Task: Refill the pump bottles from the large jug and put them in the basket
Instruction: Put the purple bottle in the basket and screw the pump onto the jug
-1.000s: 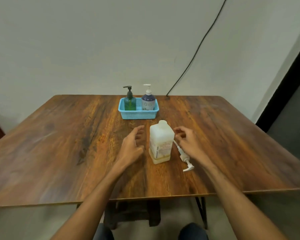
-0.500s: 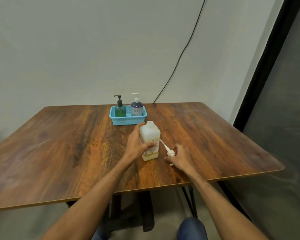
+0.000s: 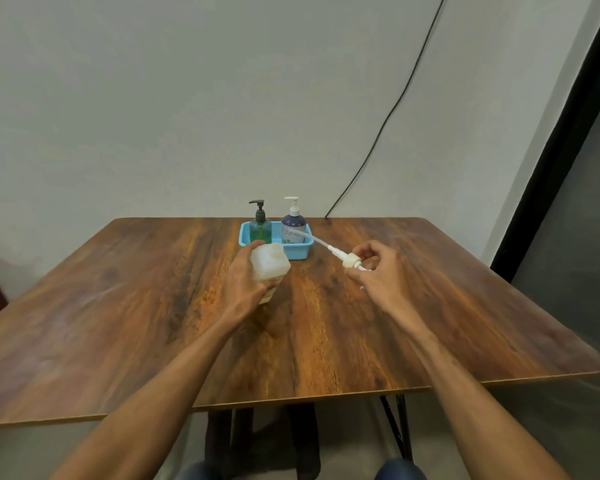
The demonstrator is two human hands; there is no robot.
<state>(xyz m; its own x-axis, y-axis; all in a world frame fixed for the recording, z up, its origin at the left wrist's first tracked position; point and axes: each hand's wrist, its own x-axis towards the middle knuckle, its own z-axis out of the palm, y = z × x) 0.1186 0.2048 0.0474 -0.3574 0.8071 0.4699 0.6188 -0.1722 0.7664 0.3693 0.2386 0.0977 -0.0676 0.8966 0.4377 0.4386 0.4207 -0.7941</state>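
Note:
My left hand point(image 3: 245, 285) grips a white square bottle point(image 3: 270, 263) with an open neck, lifted and tilted above the table. My right hand point(image 3: 374, 268) holds the white pump head point(image 3: 351, 260) by its nozzle end; its long dip tube point(image 3: 309, 238) points up and left toward the basket. The blue basket point(image 3: 300, 252) stands at the far middle of the table. In it are a green bottle with a black pump point(image 3: 260, 226) and a purple-and-white bottle with a white pump point(image 3: 293, 226), both upright.
The wooden table point(image 3: 153, 306) fills the view, with its near edge toward me and its rounded right corner at the lower right. A black cable point(image 3: 388, 116) runs down the wall to the table's back edge. A dark frame stands at the right.
My left hand took hold of the white bottle and lifted it. My right hand picked the pump head up off the table and raised it, tube pointing toward the basket. The camera view shifted.

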